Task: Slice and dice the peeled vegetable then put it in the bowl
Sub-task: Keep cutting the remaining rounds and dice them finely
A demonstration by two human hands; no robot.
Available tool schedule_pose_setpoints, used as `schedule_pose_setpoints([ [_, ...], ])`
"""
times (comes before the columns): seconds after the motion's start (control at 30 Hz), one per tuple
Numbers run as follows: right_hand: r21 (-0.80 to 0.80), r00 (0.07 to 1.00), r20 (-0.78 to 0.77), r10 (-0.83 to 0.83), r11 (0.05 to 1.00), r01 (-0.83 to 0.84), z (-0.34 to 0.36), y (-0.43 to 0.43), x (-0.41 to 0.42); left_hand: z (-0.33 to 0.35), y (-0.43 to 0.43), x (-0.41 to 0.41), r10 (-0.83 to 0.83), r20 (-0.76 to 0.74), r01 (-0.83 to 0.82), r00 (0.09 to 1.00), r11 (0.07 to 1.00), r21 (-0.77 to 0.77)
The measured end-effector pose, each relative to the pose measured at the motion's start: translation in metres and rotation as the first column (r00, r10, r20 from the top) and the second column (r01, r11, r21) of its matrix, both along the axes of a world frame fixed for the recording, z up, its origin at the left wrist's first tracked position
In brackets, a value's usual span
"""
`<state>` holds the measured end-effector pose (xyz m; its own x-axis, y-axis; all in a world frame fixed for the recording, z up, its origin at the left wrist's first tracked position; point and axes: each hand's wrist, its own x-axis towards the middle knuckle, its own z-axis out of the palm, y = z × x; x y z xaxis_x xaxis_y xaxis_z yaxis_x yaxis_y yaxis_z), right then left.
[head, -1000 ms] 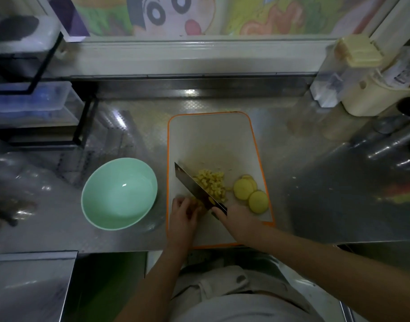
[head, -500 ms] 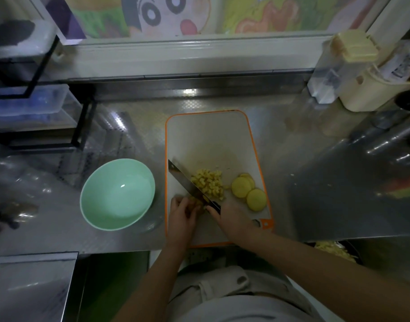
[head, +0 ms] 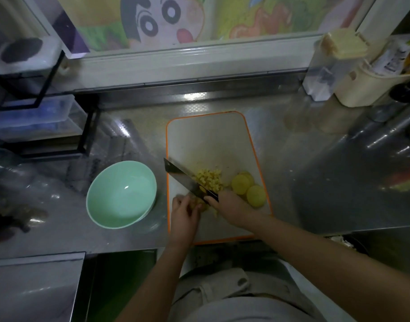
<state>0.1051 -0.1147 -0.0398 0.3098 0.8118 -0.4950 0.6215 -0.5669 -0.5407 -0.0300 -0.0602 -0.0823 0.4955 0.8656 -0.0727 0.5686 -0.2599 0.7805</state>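
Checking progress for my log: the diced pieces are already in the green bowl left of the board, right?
No. In the head view the diced pieces lie on the cutting board; the green bowl left of it holds nothing.

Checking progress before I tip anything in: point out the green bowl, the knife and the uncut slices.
green bowl (head: 101,205), head view, inner wall.
knife (head: 182,179), head view, flat of blade.
uncut slices (head: 256,196), head view, nearest slice's face.
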Motion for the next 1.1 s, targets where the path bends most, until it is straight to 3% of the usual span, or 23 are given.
schedule_pose_setpoints([
  [0.23,0.127,1.0,-0.024,-0.014,0.992,0.017,0.005,-0.012,0.005,-0.003,-0.001,0.0,0.027,0.008,-0.027,1.0,1.0,-0.002],
  [0.43,0.248,0.967,0.235,0.102,0.955,-0.161,0.014,-0.028,0.005,-0.01,-0.002,0.0,0.067,-0.002,-0.067,0.998,0.997,0.03],
  [0.53,0.149,0.97,0.225,0.088,0.981,-0.124,0.013,-0.033,0.005,-0.012,-0.002,0.0,0.077,0.009,-0.077,0.997,0.996,0.041],
  [0.57,0.197,0.947,0.312,0.077,0.97,-0.143,0.01,-0.034,0.005,-0.012,-0.003,0.0,0.081,0.014,-0.081,0.997,0.996,0.037],
  [0.63,0.257,0.943,0.324,0.079,0.952,-0.168,0.007,-0.035,0.003,-0.011,-0.003,0.0,0.085,0.021,-0.085,0.996,0.996,0.033],
  [0.7,0.276,0.961,0.273,0.037,0.954,-0.115,0.0,-0.037,0.007,-0.01,-0.004,0.0,0.085,0.016,-0.086,0.996,0.995,0.044],
  [0.9,0.206,0.986,-0.114,-0.124,0.968,0.146,0.003,-0.039,0.004,-0.013,-0.004,-0.003,0.06,-0.012,-0.059,0.998,0.997,0.043],
  [0.97,0.142,0.971,-0.155,-0.18,0.969,0.202,0.009,-0.037,0.005,-0.011,-0.005,-0.003,0.033,0.014,-0.034,0.999,0.999,0.039],
  [1.1,0.053,0.98,-0.14,-0.145,0.987,0.153,0.023,-0.035,0.007,-0.011,-0.007,-0.005,-0.03,-0.002,0.03,1.0,0.992,0.122],
])
